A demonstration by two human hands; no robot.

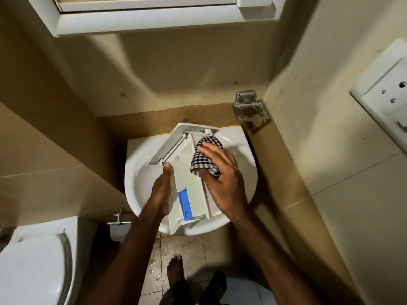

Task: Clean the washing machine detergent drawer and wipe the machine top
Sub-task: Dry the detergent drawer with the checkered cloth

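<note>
Head view is looking down on a white wash basin point(136, 172) in a beige-tiled corner, where the white detergent drawer point(187, 159) is lying across the bowl, its front panel tilted up toward the wall and its rear end hanging over the basin's near rim. A blue insert point(184, 203) is sitting in the drawer's near compartment. The left hand point(161, 190) is gripping the drawer's left side wall, thumb reaching up toward the front panel. The right hand point(222, 177) is pressing a black-and-white checked cloth point(203, 160) into the drawer's right compartment, fingers closing around the bunched fabric. A metal holder point(251, 111) is hanging on the wall behind the basin, and a toilet point(35, 265) is standing at lower left.
</note>
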